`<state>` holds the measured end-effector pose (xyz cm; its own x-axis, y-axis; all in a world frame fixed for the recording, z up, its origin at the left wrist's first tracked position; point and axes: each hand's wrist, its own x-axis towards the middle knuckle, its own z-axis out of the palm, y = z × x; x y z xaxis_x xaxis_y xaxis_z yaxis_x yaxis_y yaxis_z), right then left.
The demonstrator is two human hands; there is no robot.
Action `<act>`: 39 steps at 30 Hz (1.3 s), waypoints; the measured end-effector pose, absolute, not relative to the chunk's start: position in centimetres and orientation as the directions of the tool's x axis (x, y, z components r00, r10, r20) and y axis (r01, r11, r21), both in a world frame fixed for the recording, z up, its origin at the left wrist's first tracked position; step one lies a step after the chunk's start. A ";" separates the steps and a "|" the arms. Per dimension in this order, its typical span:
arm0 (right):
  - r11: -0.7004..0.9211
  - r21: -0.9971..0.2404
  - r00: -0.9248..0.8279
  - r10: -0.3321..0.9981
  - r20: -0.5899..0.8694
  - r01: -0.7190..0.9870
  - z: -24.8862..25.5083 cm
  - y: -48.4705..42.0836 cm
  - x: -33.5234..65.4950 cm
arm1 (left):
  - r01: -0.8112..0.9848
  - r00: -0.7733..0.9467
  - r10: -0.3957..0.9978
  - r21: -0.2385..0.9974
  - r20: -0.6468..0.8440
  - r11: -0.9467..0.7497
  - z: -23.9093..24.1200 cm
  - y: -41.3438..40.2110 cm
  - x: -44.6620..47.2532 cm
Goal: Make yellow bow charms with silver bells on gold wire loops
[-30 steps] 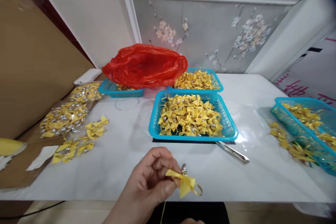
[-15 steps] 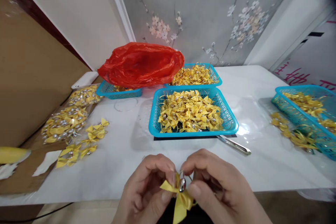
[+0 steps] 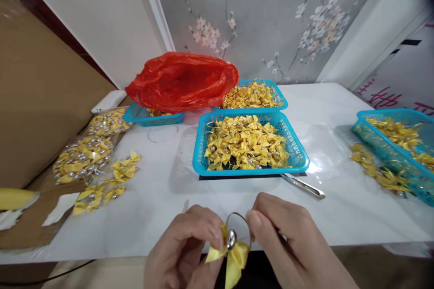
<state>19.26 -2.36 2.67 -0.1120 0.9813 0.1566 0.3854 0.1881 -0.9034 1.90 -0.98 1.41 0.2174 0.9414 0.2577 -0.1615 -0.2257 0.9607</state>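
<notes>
A: Left side of the white table (image 3: 152, 216)?
B: Bagged bows (image 3: 83, 156); loose bows (image 3: 124, 169) just beside them.
A: Left hand (image 3: 185, 244)?
B: Fingers closed on a yellow bow (image 3: 237, 257) with a silver bead (image 3: 231, 239); bow located between both hands, at the table's near edge; blue basket (image 3: 251, 173) of bows beyond.
A: Right hand (image 3: 288, 237)?
B: Thumb and forefinger pinching the thin loop (image 3: 237, 214) above the bow; metal tool (image 3: 303, 186) near the basket's corner.
A: Far right?
B: Second basket (image 3: 383, 153); more bows inside.
</notes>
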 end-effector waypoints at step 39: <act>0.517 -0.811 -0.049 0.850 0.525 0.273 0.3 -1.2 17.9 | -0.040 0.460 0.881 0.989 -0.110 0.145 2.8 -0.4 0.4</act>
